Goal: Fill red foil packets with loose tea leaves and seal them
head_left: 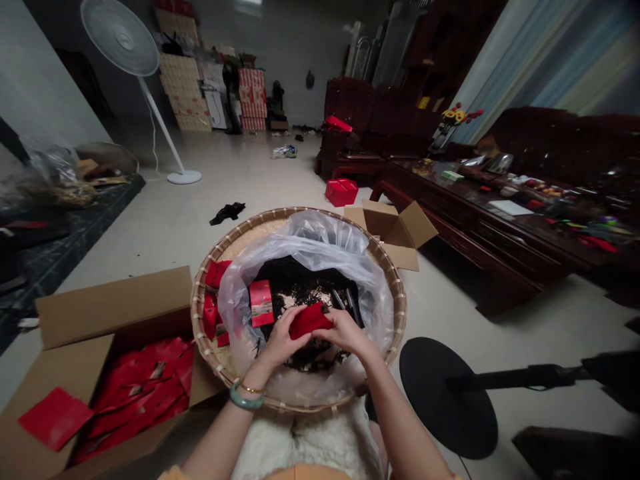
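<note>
Red packet (310,321) gripped from both ends over a lined basket (199,333)

The red packet looks light and soft-walled, more like a thin pouch than a rigid box, so it would probably give under hard pressure. Its face may be a little slick. The ends seem the best places to hold it, with thumbs on the near side and fingers behind; a squeeze at the middle could crumple it. How full it is cannot be told.

The packet lies directly between the person's hands, bridging the gap from one to the other. The left hand (290,333) is closed around its left end, and the right hand (344,330) clasps its right end. A small dark patch shows at the upper corner by the right hand, too blurred to identify.

Beneath lie loose dark shreds (295,273) inside a cloudy plastic liner (230,307). Whether the packet touches them is unclear. A second packet (261,303) rests just beyond the left hand, inside the liner, while slim dark tools (354,307) lie past the right. Outside the basket, to the left, a cardboard box (113,300) holds many red packets (145,387).
</note>
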### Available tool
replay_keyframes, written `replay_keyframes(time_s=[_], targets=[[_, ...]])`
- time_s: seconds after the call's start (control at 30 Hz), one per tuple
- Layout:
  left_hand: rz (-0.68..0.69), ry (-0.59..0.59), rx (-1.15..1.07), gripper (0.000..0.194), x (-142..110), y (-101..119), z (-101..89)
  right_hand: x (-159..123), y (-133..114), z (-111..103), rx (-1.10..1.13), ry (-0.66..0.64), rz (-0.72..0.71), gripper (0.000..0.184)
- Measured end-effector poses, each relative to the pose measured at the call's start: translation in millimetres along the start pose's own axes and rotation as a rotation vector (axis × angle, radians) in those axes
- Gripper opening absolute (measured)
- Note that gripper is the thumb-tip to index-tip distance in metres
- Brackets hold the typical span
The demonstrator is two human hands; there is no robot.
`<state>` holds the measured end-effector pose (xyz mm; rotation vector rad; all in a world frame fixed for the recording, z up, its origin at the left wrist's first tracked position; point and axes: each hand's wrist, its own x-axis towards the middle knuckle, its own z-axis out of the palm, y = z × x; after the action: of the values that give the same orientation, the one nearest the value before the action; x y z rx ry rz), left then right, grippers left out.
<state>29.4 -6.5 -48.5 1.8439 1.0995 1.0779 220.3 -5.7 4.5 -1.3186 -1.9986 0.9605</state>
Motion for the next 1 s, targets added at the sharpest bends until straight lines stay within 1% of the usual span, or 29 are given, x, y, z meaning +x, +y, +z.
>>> replay_keyframes(time_s=[0.07,0.17,0.27,0.37,0.47,0.57,0.63,0.7,0.73,0.8,0.83,0.9,0.97,1.0], targets=[[0.037,-0.034,0.073,0.061,0.3,0.1,1.3,0.8,2.4,3.7,0.06,-0.066,0.042,0.013],[0.058,-0.05,0.138,0.069,0.8,-3.2,3.3,1.9,1.8,13.6,0.114,-0.046,0.067,0.017],[0.066,-0.01,0.179,0.065,0.9,-9.1,3.5,2.8,-0.9,25.4,0.138,-0.064,0.074,0.026],[0.08,0.004,0.214,0.063,0.2,-11.5,1.9,3.5,-1.1,33.4,0.158,-0.094,0.032,0.032],[0.091,0.001,0.211,0.061,-0.6,-7.8,0.6,4.1,1.3,35.5,0.154,-0.123,-0.022,0.039],[0.072,-0.018,0.172,0.06,-0.2,-2.1,1.1,3.1,-1.9,32.4,0.138,-0.177,-0.021,0.042],[0.032,-0.025,0.116,0.061,1.2,0.6,1.9,0.9,-10.9,26.6,0.055,-0.14,-0.017,0.04],[-0.042,-0.005,0.03,0.06,2.8,1.8,2.1,-2.1,-24.0,17.0,-0.028,-0.061,-0.025,0.034],[-0.097,0.005,-0.027,0.057,3.3,2.1,1.6,-3.5,-30.8,11.2,-0.038,-0.016,-0.029,0.029],[-0.224,-0.024,-0.191,0.049,3.0,2.2,-1.2,-5.9,-42.0,-0.6,0.009,0.083,-0.044,0.024],[-0.278,-0.065,-0.302,0.047,2.0,2.2,-3.5,-6.7,-45.7,-5.4,0.045,0.133,-0.054,0.026],[-0.328,-0.182,-0.533,0.052,-1.2,2.5,-9.6,-7.8,-48.9,-10.5,0.108,0.197,-0.084,0.035],[-0.307,-0.267,-0.66,0.062,-4.6,4.0,-16.4,-8.8,-47.9,-8.9,0.159,0.175,-0.125,0.048],[-0.284,-0.289,-0.665,0.065,-5.7,5.4,-19.5,-9.4,-46.6,-6.2,0.183,0.139,-0.144,0.053]])
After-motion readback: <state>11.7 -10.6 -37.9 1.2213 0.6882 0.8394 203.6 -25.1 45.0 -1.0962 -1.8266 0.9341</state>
